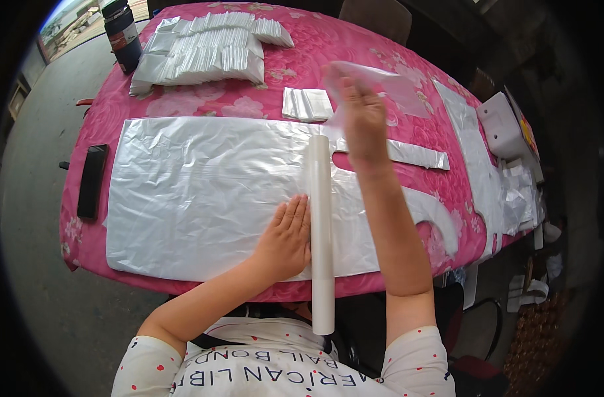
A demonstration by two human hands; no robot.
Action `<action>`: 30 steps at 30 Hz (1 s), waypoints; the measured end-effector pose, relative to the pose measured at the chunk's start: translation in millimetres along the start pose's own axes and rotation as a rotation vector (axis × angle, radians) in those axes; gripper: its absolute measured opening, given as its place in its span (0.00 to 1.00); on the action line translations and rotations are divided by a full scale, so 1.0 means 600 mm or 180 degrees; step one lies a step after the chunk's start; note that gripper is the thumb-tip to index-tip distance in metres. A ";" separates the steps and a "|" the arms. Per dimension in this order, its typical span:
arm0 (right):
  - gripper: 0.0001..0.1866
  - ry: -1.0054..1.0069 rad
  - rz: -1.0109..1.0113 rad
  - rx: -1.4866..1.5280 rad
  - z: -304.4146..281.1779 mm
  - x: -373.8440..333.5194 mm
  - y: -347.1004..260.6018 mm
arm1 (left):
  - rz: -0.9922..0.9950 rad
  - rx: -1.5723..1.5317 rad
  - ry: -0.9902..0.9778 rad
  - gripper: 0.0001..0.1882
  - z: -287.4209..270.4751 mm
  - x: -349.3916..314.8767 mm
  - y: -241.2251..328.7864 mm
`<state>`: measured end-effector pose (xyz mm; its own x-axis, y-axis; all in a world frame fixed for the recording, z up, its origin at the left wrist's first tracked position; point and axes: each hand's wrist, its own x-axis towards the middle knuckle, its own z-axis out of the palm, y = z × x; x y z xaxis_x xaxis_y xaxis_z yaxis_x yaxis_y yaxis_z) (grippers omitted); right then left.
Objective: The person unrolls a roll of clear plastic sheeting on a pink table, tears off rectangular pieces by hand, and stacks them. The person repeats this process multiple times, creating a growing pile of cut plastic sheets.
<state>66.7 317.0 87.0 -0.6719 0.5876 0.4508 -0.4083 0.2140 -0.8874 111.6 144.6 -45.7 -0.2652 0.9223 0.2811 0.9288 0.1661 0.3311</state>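
A stack of whitish plastic carrier bags lies flat across the table, its handle strips pointing right. My left hand rests flat on it, fingers stretched out, its fingertips beside a long whitish roll. That roll lies across the bags and juts over the table's near edge. Raised above the handle end, my right hand is closed on a thin, clear plastic bag, which is blurred and spreads to the right. A small folded plastic packet sits just left of this hand.
Folded plastic packets are piled at the far left by a dark bottle. A black phone lies at the left edge. More plastic bags and a white container are at the right of the pink floral tablecloth.
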 end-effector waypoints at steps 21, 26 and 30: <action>0.25 -0.3139 -0.0040 -0.1063 0.136 -0.256 -0.056 | -0.0589 -0.2214 0.0851 0.28 -0.031 0.022 -0.044; 0.17 -0.1725 -0.0046 -0.2013 -0.033 -0.253 -0.065 | -0.1859 -0.5764 0.0978 0.29 -0.076 0.121 -0.101; 0.18 -0.1647 -0.0109 -0.2565 -0.125 -0.262 -0.015 | -0.2534 -0.6759 0.0528 0.35 -0.069 0.182 -0.123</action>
<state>222.1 281.1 16.7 -0.9361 0.1947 0.2929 -0.0146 0.8106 -0.5854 3.5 218.7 -1.8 -0.4367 0.8335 -0.3385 -0.8287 -0.2264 0.5119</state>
